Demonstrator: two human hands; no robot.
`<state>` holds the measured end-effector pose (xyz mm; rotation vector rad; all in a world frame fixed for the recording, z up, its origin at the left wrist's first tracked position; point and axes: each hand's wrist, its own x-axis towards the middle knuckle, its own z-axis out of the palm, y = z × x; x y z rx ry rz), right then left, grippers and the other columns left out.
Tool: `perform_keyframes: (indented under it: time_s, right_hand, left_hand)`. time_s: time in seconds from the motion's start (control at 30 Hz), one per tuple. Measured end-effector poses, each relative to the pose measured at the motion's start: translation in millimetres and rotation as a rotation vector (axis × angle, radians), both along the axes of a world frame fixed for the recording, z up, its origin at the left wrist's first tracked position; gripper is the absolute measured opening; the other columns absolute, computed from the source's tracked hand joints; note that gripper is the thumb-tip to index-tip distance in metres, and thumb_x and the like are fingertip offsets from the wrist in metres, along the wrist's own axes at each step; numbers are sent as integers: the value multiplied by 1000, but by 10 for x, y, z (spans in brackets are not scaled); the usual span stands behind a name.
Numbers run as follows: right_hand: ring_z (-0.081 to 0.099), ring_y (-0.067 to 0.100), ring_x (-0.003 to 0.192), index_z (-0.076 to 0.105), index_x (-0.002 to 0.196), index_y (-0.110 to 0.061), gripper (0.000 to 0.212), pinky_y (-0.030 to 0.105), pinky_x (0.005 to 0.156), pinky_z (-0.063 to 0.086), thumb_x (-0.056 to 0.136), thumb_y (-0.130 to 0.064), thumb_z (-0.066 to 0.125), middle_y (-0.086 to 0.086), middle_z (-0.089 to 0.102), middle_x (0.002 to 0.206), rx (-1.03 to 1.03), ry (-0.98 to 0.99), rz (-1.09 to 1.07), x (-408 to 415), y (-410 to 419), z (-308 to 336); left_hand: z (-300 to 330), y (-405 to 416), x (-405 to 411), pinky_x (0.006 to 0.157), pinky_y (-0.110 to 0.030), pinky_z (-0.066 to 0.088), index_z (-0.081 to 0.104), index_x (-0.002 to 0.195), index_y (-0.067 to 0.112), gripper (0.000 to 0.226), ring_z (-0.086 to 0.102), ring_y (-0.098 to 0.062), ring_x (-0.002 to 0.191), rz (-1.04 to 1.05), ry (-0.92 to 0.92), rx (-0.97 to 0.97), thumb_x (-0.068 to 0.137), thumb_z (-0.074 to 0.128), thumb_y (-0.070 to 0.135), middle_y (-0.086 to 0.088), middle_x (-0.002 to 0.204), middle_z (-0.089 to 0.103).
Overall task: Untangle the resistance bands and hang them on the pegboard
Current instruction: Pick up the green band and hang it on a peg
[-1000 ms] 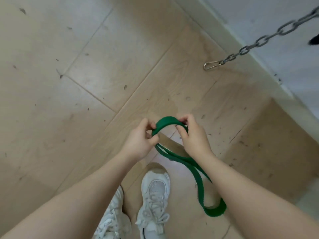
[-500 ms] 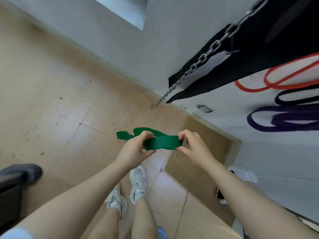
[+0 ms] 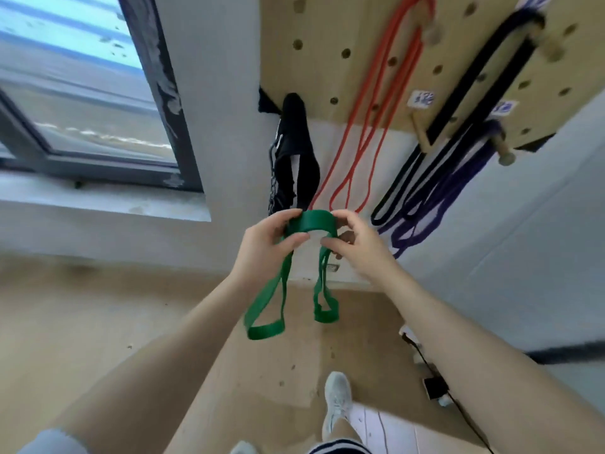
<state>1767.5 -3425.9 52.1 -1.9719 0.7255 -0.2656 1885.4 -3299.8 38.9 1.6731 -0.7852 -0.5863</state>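
A green resistance band (image 3: 311, 221) is folded over between my hands, with two loops hanging down toward the floor. My left hand (image 3: 266, 249) pinches its left side and my right hand (image 3: 357, 244) pinches its right side. Both are held up just below the wooden pegboard (image 3: 320, 54) on the wall. A red band (image 3: 376, 103), a black band (image 3: 458, 103) and a purple band (image 3: 438, 198) hang from pegs on the board. A bare wooden peg (image 3: 502, 152) sticks out at the board's lower right.
A black strap with a chain (image 3: 293, 152) hangs at the pegboard's lower left. A window (image 3: 82, 93) with a grey sill fills the left. A black cable and small box (image 3: 433, 386) lie on the wooden floor at the right, near my shoe (image 3: 337, 401).
My view has swung up from the floor to the wall and pegboard. Both hands have raised the green band, which now hangs folded in two loops instead of trailing down.
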Motion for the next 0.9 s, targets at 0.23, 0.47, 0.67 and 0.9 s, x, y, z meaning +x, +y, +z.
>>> perform_keyframes:
  time_s: [0.23,0.47,0.67,0.9]
  right_hand:
    - [64,10,73,42,119,-34,33,27,65,56,91,-23,57,0,59,110,-45,-233,-154,-379,-427,518]
    - [62,17,67,42,110,-28,23,33,66,57,93,-18,53,-3,59,100,-46,-257,-204,-670,-1238,680]
    - [61,13,80,46,105,-25,19,24,66,52,90,-22,58,3,62,107,-9,-451,-321,-347,-1852,816]
    - [59,2,83,55,98,-21,12,12,73,44,92,-31,55,-11,61,88,-160,-368,-328,74,-2384,725]
  left_hand:
    - [504,-703,-249,88,-25,52,55,115,19,35,64,-10,102,-103,47,-157,83,65,10,0,112,65]
    - [689,-1597,-539,82,-13,50,58,107,22,23,61,3,94,-104,-81,-147,86,64,16,12,100,64]
    - [837,-2258,-375,84,-13,43,56,104,30,20,56,2,94,-22,-156,-162,87,61,21,22,97,59]
    - [686,-2771,-160,91,-36,52,54,101,29,13,61,-11,99,29,23,-85,92,54,21,7,103,64]
